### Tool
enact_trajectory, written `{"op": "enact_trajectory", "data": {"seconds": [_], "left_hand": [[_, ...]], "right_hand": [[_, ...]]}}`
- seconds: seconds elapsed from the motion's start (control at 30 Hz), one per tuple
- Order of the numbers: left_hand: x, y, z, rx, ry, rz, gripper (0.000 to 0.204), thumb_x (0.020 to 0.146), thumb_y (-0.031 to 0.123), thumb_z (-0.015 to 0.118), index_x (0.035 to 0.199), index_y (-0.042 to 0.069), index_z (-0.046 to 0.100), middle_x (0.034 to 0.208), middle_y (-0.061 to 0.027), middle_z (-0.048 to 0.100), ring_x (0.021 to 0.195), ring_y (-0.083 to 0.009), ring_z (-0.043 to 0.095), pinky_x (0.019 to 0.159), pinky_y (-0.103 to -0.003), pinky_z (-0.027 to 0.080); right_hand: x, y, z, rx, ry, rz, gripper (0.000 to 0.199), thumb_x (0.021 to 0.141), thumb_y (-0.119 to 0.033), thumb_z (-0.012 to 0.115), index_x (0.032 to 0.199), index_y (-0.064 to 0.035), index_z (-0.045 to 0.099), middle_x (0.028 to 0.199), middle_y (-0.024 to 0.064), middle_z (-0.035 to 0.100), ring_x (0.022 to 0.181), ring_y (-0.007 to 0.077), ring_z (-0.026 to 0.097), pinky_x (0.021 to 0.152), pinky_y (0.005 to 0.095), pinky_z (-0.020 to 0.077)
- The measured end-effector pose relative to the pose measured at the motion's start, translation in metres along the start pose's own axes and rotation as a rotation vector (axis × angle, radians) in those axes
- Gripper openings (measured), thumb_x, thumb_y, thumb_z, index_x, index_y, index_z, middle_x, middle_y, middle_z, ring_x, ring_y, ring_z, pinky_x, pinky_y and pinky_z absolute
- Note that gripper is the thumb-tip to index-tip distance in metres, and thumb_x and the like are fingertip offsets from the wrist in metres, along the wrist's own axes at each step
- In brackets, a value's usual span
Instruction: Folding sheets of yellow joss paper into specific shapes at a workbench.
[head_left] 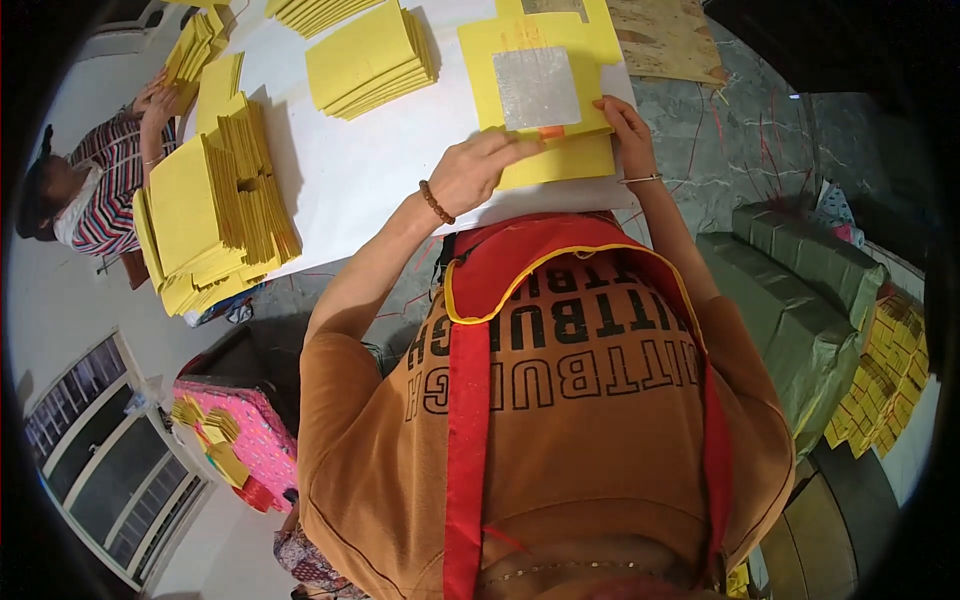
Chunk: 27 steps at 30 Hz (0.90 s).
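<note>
In front of me on the white-covered table lies a yellow paper sheet (485, 95) bearing a silver square (537, 88) and a small orange mark. Its near part shows a raised crosswise edge, with a yellow strip below it. My left hand (475, 170), a brown bead bracelet at its wrist, reaches in from the left. Its fingers stretch out along that edge near the orange mark; the thumb is hidden. At the sheet's right edge, my right hand (628, 135) has its fingers bent and closed on the paper. Its wrist wears a thin bangle.
Folded yellow paper stacks (365, 60) lie on the white table (350, 165), with a tall pile (205, 210) at its left corner. A person in stripes (105, 190) handles yellow papers at far left. Green wrapped bundles (780, 290) stand at right, beside tied yellow bundles (885, 370).
</note>
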<state>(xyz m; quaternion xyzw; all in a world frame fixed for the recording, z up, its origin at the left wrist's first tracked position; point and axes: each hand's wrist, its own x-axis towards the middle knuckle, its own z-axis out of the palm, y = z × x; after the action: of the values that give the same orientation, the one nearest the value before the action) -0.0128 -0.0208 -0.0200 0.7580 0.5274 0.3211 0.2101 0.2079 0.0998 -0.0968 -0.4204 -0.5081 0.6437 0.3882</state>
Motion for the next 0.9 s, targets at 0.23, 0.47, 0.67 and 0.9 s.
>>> {"op": "enact_trajectory", "data": {"seconds": [0.23,0.47,0.67,0.9], "left_hand": [[-0.004,0.0,0.003,0.151,-0.156,0.233,0.037,0.074,0.009,0.062,0.111,0.012,0.057,0.113,-0.013,0.048,0.093,-0.0261,0.05,0.078,-0.035,0.046],[-0.005,-0.001,0.003,0.122,-0.149,0.193,0.045,0.071,0.016,0.066,0.114,0.013,0.055,0.112,-0.012,0.047,0.086,-0.0248,0.05,0.076,-0.034,0.046],[-0.002,-0.006,0.0,0.075,-0.168,0.204,0.042,0.071,0.014,0.067,0.112,0.012,0.057,0.106,-0.0106,0.05,0.09,-0.0257,0.051,0.075,-0.034,0.047],[-0.002,-0.01,-0.002,0.007,-0.072,0.15,0.015,0.081,0.01,0.056,0.095,0.005,0.055,0.093,-0.012,0.057,0.083,-0.0264,0.056,0.072,-0.034,0.047]], "right_hand": [[-0.002,0.0,0.002,0.056,0.012,0.052,0.025,0.088,-0.022,0.055,0.102,-0.0023,0.06,0.1,0.0021,0.059,0.091,0.009,0.052,0.081,0.022,0.0407],[0.0,0.002,0.001,0.06,-0.017,-0.003,0.022,0.088,-0.02,0.055,0.1,-0.0019,0.061,0.101,0.0025,0.058,0.093,0.0096,0.051,0.084,0.0223,0.0396],[0.001,0.003,0.0,0.0,-0.01,-0.015,0.023,0.09,-0.021,0.052,0.099,-0.0025,0.062,0.106,0.0032,0.057,0.096,0.0102,0.05,0.086,0.0231,0.0384],[0.001,0.003,-0.013,0.14,-0.15,0.045,0.032,0.092,-0.026,0.041,0.11,-0.0042,0.057,0.115,0.0058,0.053,0.11,0.0161,0.047,0.095,0.0257,0.0319]]}}
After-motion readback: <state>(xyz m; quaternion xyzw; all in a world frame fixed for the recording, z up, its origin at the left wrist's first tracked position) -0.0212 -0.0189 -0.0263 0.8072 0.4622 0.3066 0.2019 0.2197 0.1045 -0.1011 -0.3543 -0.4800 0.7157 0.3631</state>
